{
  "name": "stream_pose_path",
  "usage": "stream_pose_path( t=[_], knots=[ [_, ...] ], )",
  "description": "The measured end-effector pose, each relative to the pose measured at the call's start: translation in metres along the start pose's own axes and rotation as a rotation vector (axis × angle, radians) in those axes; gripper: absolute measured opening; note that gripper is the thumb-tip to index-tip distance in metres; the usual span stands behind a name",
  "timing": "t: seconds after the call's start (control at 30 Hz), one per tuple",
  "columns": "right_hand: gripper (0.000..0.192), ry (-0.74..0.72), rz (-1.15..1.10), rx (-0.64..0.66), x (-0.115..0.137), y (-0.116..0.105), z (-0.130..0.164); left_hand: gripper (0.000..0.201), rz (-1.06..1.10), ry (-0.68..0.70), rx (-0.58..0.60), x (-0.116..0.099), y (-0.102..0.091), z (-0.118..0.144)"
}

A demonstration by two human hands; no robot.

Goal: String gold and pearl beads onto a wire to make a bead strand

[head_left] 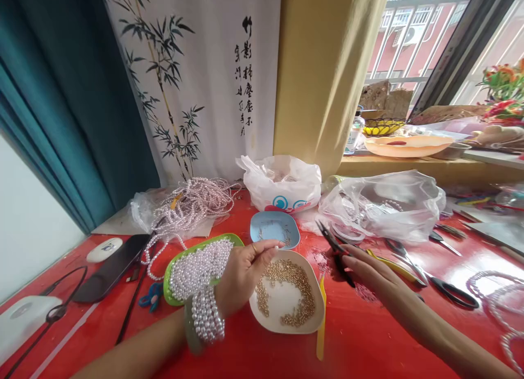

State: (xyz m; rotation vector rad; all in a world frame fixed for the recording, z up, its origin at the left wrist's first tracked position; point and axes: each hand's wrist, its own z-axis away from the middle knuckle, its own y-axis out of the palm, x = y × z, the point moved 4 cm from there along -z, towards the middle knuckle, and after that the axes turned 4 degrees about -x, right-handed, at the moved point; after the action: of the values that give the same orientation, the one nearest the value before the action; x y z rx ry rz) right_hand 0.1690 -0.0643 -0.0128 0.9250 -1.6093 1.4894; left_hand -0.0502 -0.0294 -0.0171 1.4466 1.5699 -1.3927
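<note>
My left hand [241,272] hovers over the left side of a cream dish [282,322] of small gold beads [305,292]. Its thumb and forefinger are pinched together, and whatever lies between them is too small to make out. Strands of pearly beads [208,316] and a pale green bangle [191,327] circle that wrist. To the right of the dish, my right hand [366,264] is closed round dark-handled pliers [329,238], whose jaws point up and left. Behind the cream dish is a blue dish [254,226] with small metal bits. A green tray [167,292] of white pearl beads lies left.
Pink bead strands [196,204] are heaped at the back left. Two plastic bags [286,185] stand along the wall. Scissors [450,292], yellow-handled pliers [399,270] and a yellow plastic strip [321,335] lie on the right. A dark phone [110,270] and cables are on the left.
</note>
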Motion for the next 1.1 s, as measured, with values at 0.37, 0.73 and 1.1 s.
stream_pose_path(
  t=[0.37, 0.73, 1.1],
  knots=[
    [0.029, 0.028, -0.147, 0.292, 0.045, 0.051, -0.007, 0.035, -0.041, 0.0, -0.119, -0.005, -0.009, -0.006],
    [0.029, 0.065, -0.144, 0.26, 0.034, 0.052, -0.01, 0.035, -0.134, 0.017, -0.094, 0.001, -0.007, -0.007],
    [0.037, -0.254, 0.085, 0.226, 0.04, 0.057, -0.009, 0.034, -0.088, -0.013, -0.098, 0.002, -0.006, -0.005]
  ],
)
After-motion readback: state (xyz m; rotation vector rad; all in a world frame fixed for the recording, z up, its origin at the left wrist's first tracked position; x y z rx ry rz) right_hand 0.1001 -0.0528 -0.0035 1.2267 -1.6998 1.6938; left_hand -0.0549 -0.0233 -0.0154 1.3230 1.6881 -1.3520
